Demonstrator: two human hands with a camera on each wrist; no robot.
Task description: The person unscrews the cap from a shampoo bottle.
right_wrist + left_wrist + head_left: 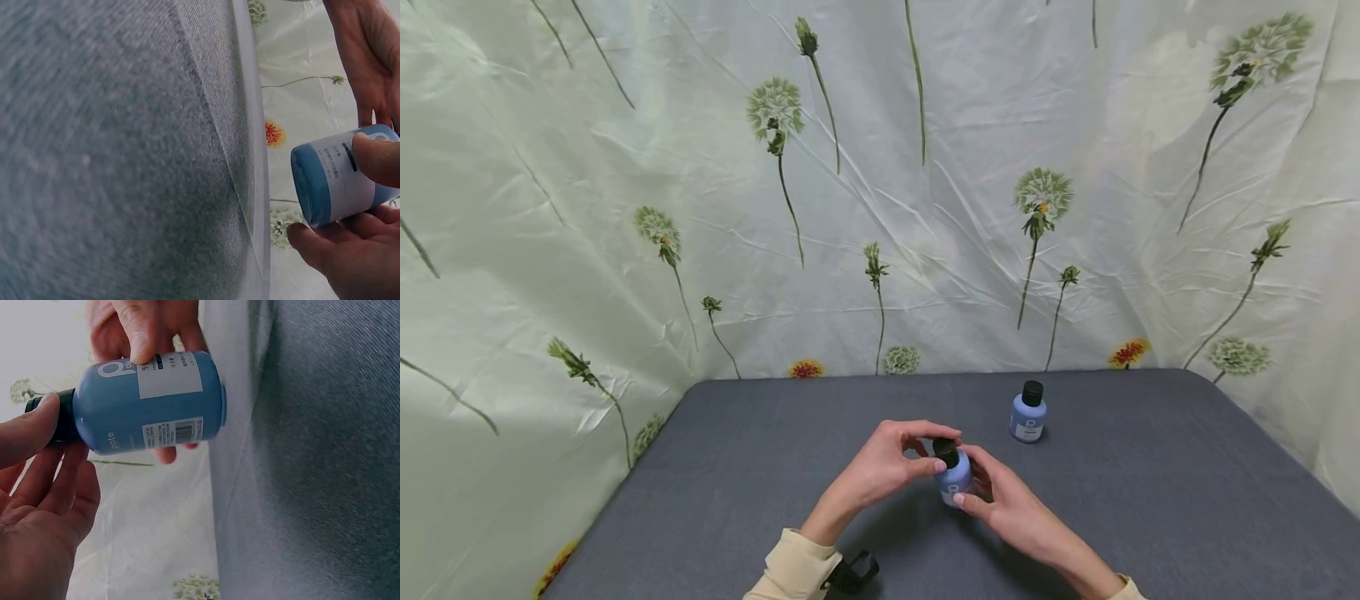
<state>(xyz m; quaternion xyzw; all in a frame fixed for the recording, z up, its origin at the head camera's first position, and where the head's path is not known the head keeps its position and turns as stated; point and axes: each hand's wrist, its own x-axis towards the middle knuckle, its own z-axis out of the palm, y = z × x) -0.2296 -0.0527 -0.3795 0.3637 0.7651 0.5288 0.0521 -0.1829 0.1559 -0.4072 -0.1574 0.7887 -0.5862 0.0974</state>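
In the head view, the left hand pinches the black cylindrical cap of a glossy blue round-shouldered bottle, while the right hand clasps its body. The step in hand looks like a two-handed hold on cap and body; the next move seems to call for a firm lower grip and a controlled upper one. A matching capped blue bottle stands upright on the dark grey, cloth-textured tabletop, before a creased, satiny white curtain printed with dandelions.

In the left wrist view, the left thumb and fingers are clamped on the cap, which sits against the rounded shoulder; a flat white rectangular label faces out.

In the right wrist view, the right fingers are clamped round the smooth body, its round-edged base exposed, apart from the woven tabletop.
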